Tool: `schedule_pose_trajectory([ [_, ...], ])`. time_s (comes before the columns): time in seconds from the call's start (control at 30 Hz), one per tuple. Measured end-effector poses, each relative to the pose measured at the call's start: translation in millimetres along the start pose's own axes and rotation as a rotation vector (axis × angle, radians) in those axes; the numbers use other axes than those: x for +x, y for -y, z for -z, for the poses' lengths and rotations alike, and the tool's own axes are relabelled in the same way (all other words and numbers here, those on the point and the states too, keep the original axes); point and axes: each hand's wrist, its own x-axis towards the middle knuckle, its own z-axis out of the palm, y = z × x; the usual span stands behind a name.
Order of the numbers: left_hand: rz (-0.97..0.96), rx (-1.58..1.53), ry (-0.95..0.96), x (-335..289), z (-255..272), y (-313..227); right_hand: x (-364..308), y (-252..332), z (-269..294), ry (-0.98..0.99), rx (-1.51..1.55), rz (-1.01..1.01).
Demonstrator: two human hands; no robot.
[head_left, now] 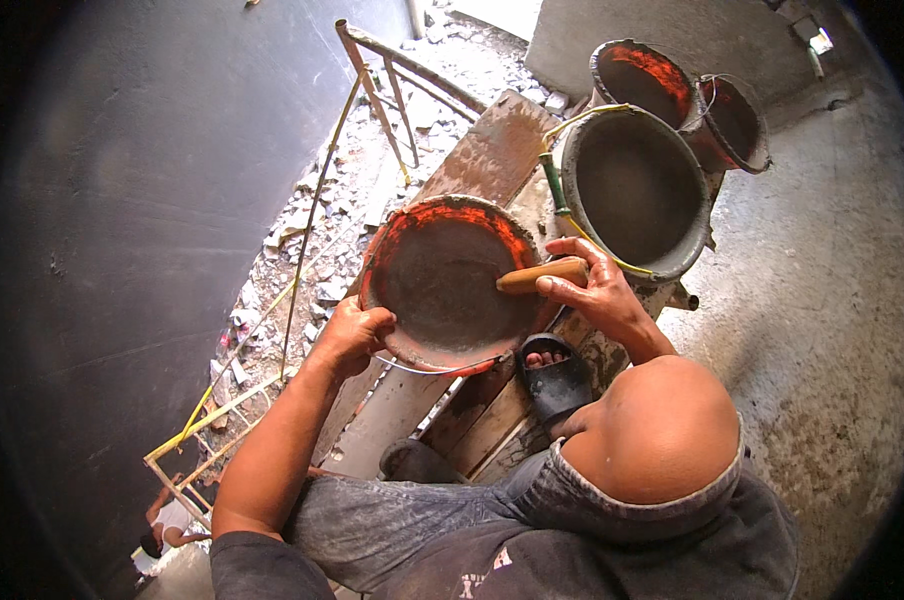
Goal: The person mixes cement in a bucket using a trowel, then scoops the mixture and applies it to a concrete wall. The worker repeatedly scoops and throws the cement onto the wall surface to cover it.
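Head view. Left hand [346, 338]: fingers clenched on rim of orange bucket [497, 222], over planks [372, 430]; grey mortar [442, 290] inside. Right hand [609, 300]: fingers grasp wooden handle [544, 276]. Judgement: brace rim firmly, keep wrist loose. Grey bucket [700, 222] beside.

Dark shirt [662, 555], grey trousers [402, 525] (faded)

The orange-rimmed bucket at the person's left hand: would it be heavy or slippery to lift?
Likely heavy for its size: the orange-rimmed bucket holds a broad pool of grey mix. Its smeared rim may be slippery, though the left hand grips it. Lifted by its thin wire handle, it would probably swing.
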Motion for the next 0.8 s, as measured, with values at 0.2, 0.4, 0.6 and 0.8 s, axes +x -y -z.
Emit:
schedule_pose_trajectory([
  [0.2,-0.176,0.251,-0.025,2,10,18,10,-13,-1,-0.041,0.262,-0.205],
  [0.4,-0.072,0.146,-0.104,-47,3,-4,-2,15,6,0.058,-0.019,0.035],
  [0.6,-0.035,0.138,-0.228,-160,-29,-59,-35,111,14,0.154,-0.106,-0.02],
  [0.8,0.003,-0.001,-0.47,-307,-101,-155,-103,246,23,0.113,-0.092,0.115],
])
